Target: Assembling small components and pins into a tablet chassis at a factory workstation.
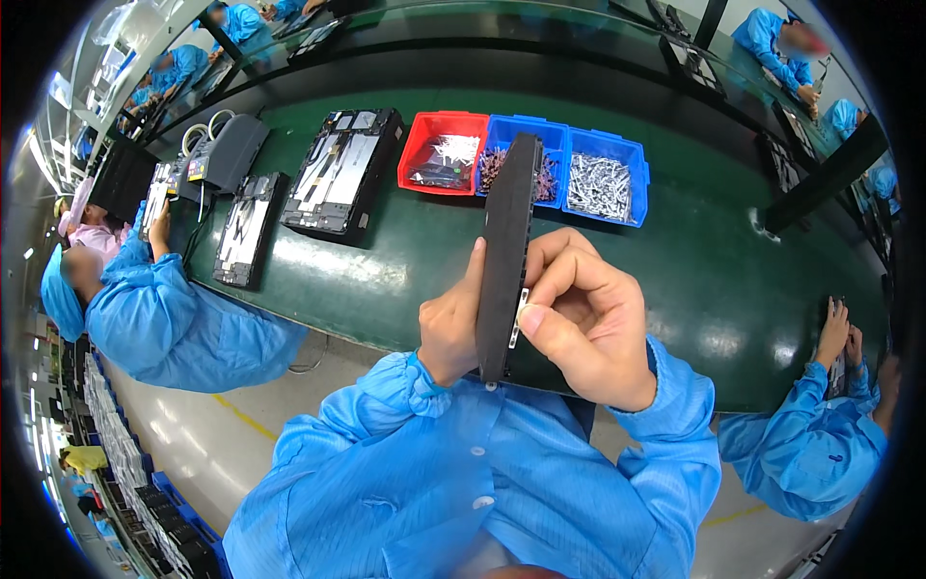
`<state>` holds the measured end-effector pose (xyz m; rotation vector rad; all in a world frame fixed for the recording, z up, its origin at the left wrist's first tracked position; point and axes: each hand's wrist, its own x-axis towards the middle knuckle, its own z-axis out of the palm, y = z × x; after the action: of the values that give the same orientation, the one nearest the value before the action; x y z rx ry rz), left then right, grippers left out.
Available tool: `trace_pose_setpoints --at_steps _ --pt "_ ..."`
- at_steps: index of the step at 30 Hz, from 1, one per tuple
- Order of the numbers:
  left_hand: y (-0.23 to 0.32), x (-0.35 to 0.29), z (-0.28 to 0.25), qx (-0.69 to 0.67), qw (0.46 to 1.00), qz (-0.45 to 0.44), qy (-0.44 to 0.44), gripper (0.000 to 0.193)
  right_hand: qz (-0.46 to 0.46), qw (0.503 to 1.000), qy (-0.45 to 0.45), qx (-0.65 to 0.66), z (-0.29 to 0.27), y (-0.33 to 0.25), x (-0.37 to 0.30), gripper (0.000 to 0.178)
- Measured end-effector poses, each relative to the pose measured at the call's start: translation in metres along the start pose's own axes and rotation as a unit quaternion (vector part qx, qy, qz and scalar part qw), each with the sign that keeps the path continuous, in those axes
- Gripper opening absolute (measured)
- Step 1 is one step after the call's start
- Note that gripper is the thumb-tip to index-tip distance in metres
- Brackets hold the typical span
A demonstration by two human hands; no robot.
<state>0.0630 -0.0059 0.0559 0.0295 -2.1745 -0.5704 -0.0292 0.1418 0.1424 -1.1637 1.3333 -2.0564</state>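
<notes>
My left hand (446,326) grips a flat black tablet-like device (503,256) from its left side, tilting it up on edge above the near side of the bench. Its narrow edge faces right. There, the thumb and forefinger of my right hand (596,326) pinch a small white slotted strip (518,320) against the device's edge. Beyond the device stand a red bin (409,154) holding small white pieces and a dark packet, a middle blue bin (552,132) with small reddish parts, and a right blue bin (640,183) full of silvery pieces. The device partly covers the middle bin.
A stack of opened tablet-like units (340,174) and a slimmer one (249,232) lie left on the green bench (386,280), near a grey machine (236,154). Co-workers in blue sit left (183,318) and right (810,444). A dark post (825,179) rises at the right.
</notes>
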Motion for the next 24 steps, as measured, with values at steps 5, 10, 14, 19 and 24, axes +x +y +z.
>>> trace_pose_setpoints --at_steps 5,10,14,19,24 --pt "0.0037 -0.0008 -0.0025 0.016 0.999 -0.016 -0.027 0.069 -0.011 1.0 -0.003 -0.003 -0.002 0.0021 -0.0013 0.005" --pt "0.001 -0.0066 0.0007 0.008 0.999 -0.025 -0.022 0.07 -0.01 1.0 -0.001 0.01 -0.0035 0.0046 -0.0028 0.004" --pt "-0.0002 -0.0046 0.0003 0.022 1.0 -0.003 -0.008 0.07 -0.008 1.0 -0.009 -0.001 -0.0036 0.0052 -0.0004 0.003" --pt "0.0015 -0.0027 0.0042 0.027 1.0 0.004 -0.009 0.071 0.005 1.0 -0.007 -0.012 -0.008 0.0004 -0.0026 0.002" --pt "-0.0013 -0.003 0.0041 0.027 1.0 0.007 -0.002 0.071 0.01 1.0 0.0 -0.014 -0.005 0.0027 0.0 0.004"
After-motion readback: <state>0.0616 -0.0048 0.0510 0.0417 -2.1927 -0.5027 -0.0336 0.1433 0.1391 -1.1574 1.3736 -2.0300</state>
